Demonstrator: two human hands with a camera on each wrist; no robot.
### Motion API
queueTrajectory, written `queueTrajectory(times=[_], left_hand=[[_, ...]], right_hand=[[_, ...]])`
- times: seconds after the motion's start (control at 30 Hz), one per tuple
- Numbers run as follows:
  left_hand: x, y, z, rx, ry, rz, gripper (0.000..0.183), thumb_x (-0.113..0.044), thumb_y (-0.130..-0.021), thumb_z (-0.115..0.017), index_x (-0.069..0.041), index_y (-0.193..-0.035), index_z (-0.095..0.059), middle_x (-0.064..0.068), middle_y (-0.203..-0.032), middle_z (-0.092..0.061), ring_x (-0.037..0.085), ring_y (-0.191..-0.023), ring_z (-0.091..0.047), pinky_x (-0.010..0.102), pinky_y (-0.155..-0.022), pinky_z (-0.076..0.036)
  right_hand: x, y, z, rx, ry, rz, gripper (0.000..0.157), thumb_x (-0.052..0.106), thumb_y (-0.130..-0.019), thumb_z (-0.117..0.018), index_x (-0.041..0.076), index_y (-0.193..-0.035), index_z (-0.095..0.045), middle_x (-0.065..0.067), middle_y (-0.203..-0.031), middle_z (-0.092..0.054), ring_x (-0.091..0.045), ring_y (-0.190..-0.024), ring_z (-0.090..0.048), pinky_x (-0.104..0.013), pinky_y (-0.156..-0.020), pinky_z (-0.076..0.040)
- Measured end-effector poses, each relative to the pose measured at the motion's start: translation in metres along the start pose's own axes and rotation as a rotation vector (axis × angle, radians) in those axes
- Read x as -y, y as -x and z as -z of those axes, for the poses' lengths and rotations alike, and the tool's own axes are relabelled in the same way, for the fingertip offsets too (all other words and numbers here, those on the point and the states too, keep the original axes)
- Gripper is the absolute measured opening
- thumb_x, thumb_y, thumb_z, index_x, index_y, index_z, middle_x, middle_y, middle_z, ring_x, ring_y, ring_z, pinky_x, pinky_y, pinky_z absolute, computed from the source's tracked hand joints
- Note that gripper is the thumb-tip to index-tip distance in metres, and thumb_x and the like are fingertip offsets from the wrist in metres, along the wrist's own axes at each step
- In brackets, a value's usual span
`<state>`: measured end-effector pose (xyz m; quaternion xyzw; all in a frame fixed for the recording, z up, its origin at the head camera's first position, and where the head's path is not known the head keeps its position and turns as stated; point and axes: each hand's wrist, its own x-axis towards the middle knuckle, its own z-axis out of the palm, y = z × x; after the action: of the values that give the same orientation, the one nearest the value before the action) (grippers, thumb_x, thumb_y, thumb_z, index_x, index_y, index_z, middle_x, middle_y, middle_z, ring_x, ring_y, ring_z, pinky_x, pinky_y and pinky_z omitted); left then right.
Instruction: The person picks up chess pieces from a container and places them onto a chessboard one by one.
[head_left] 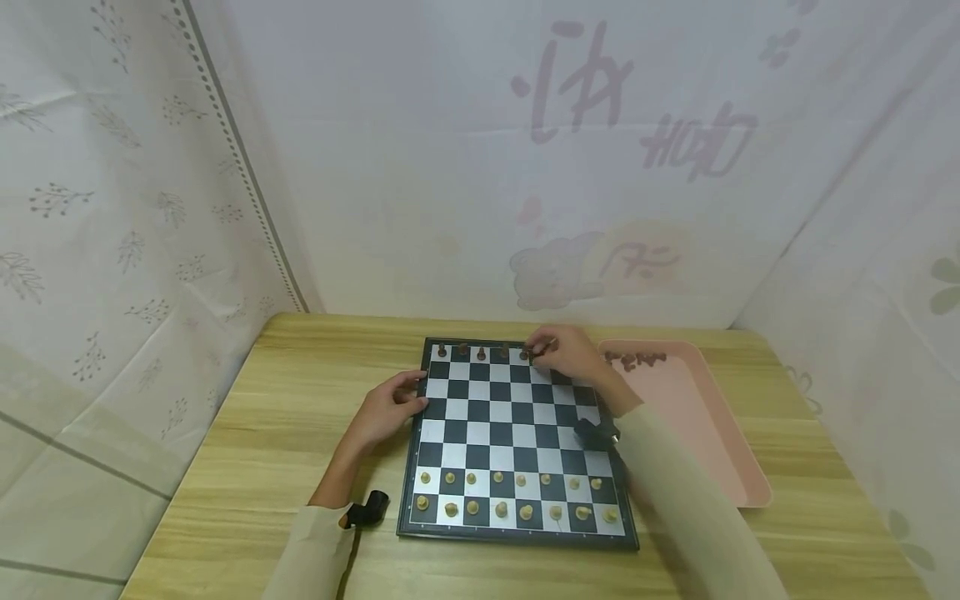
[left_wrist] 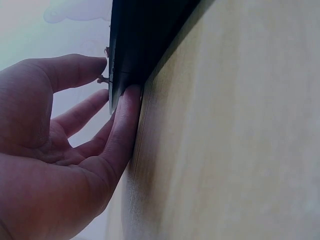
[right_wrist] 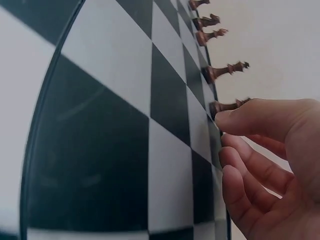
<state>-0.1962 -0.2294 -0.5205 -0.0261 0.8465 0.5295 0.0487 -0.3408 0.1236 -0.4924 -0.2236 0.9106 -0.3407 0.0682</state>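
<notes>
A black-and-white chessboard (head_left: 477,433) lies on the wooden table. My left hand (head_left: 384,408) is at its left edge. In the left wrist view the thumb is near the top rim, and a finger rests against the board's dark side (left_wrist: 145,40), close to the tabletop. Reaching to the far row, my right hand (head_left: 570,354) pinches a dark brown chess piece (right_wrist: 230,106) between thumb and fingers; the thumb covers part of it. Other brown pieces (right_wrist: 225,71) stand along the same row, to the left. Two rows of cream pieces (head_left: 501,508) stand on the near side.
To the board's right sits a pink tray (head_left: 731,433), with several more brown pieces (head_left: 636,360) at its far end. My right forearm crosses over the tray's left side. A patterned cloth (head_left: 450,167) hangs behind the wooden table (head_left: 300,400).
</notes>
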Motion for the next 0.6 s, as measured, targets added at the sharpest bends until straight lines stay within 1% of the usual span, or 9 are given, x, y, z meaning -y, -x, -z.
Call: queueTrajectory(times=[0.07,0.17,0.27,0.37,0.43,0.53,0.6], left_hand=[[0.0,0.001,0.0,-0.001,0.0,0.002,0.05,-0.014,-0.103,-0.074,-0.011,-0.152,-0.066,0.018,-0.141,-0.069,0.029,-0.109,-0.073,0.042,-0.086,-0.056],[0.0,0.001,0.0,-0.002,0.002,0.005,0.05,-0.014,-0.103,-0.074,-0.011,-0.152,-0.066,0.018,-0.141,-0.069,0.029,-0.109,-0.072,0.042,-0.086,-0.056],[0.001,0.001,0.0,-0.001,0.002,0.005,0.05,-0.015,-0.103,-0.074,-0.011,-0.152,-0.066,0.017,-0.14,-0.07,0.029,-0.109,-0.072,0.044,-0.088,-0.056],[0.001,0.0,0.0,0.0,-0.001,0.001,0.049,-0.015,-0.104,-0.074,-0.011,-0.152,-0.066,0.017,-0.14,-0.07,0.028,-0.108,-0.073,0.044,-0.088,-0.056],[0.002,0.0,-0.001,0.0,0.0,0.002,0.049,-0.015,-0.104,-0.074,-0.012,-0.152,-0.066,0.017,-0.14,-0.07,0.028,-0.108,-0.073,0.043,-0.087,-0.056],[0.003,0.0,-0.001,0.0,0.004,0.001,0.049,-0.015,-0.104,-0.074,-0.012,-0.152,-0.066,0.017,-0.141,-0.07,0.028,-0.108,-0.073,0.042,-0.085,-0.055],[0.003,-0.001,0.0,0.0,0.004,0.001,0.049,-0.015,-0.104,-0.074,-0.012,-0.152,-0.066,0.017,-0.141,-0.07,0.028,-0.108,-0.073,0.041,-0.084,-0.055]], right_hand=[[-0.003,0.003,0.004,-0.002,-0.004,0.003,0.035,0.003,-0.087,-0.085,0.006,-0.121,-0.08,-0.005,-0.106,-0.077,-0.028,-0.1,-0.072,-0.046,-0.087,-0.06],[-0.008,0.008,0.01,-0.017,-0.011,0.008,0.034,0.003,-0.089,-0.082,0.005,-0.123,-0.079,-0.008,-0.109,-0.077,-0.031,-0.103,-0.072,-0.048,-0.088,-0.06],[-0.009,0.017,0.018,-0.034,-0.021,-0.018,0.032,0.005,-0.093,-0.079,0.006,-0.126,-0.079,-0.009,-0.112,-0.077,-0.033,-0.105,-0.072,-0.049,-0.088,-0.06],[-0.013,0.026,0.027,-0.068,-0.013,-0.051,0.03,0.009,-0.096,-0.078,0.009,-0.126,-0.079,-0.007,-0.113,-0.077,-0.033,-0.105,-0.072,-0.048,-0.084,-0.059],[-0.017,0.033,0.034,-0.086,-0.013,-0.061,0.029,0.009,-0.097,-0.077,0.009,-0.126,-0.079,-0.007,-0.112,-0.077,-0.033,-0.106,-0.071,-0.047,-0.083,-0.059],[-0.026,0.043,0.046,-0.114,-0.002,-0.049,0.026,0.006,-0.098,-0.077,0.007,-0.124,-0.079,-0.008,-0.11,-0.078,-0.032,-0.104,-0.072,-0.044,-0.083,-0.058],[-0.034,0.05,0.053,-0.133,0.003,-0.039,0.025,0.004,-0.099,-0.077,0.005,-0.123,-0.078,-0.009,-0.109,-0.078,-0.03,-0.102,-0.072,-0.039,-0.083,-0.059]])
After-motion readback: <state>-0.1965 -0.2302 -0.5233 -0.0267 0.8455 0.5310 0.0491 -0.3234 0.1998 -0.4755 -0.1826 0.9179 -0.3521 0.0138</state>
